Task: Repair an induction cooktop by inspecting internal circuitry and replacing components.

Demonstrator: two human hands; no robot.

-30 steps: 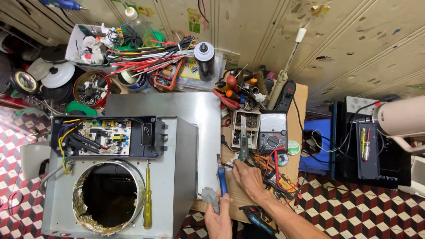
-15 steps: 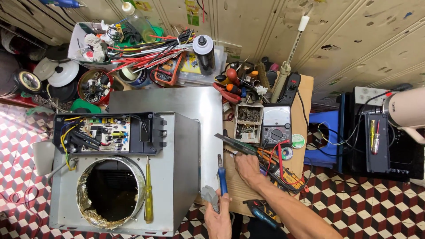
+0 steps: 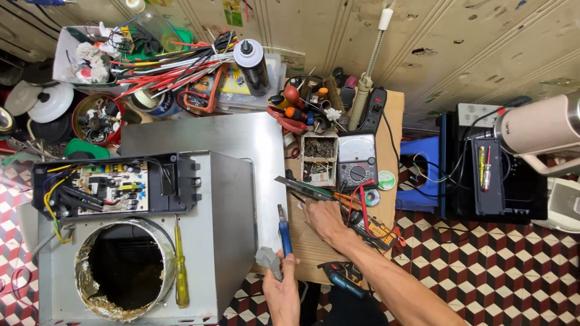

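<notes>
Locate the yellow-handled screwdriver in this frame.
In the head view, the yellow-handled screwdriver lies lower left on top of the metal appliance housing, just right of its round duct opening and below the exposed circuit board.

Counts around the metal box (image 3: 223, 199)

Two hands, two blue-handled tools beside the box, one yellow screwdriver (image 3: 180, 265) on it, one meter (image 3: 357, 162) right of it.

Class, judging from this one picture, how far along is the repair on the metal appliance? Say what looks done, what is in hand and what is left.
Done: the metal housing lies open, its circuit board bare, a yellow screwdriver laid on it. In hand: the left hand holds a blue-handled tool and a small grey part; the right hand reaches to the tools beside the multimeter. Left: the board has no cover yet.
</notes>
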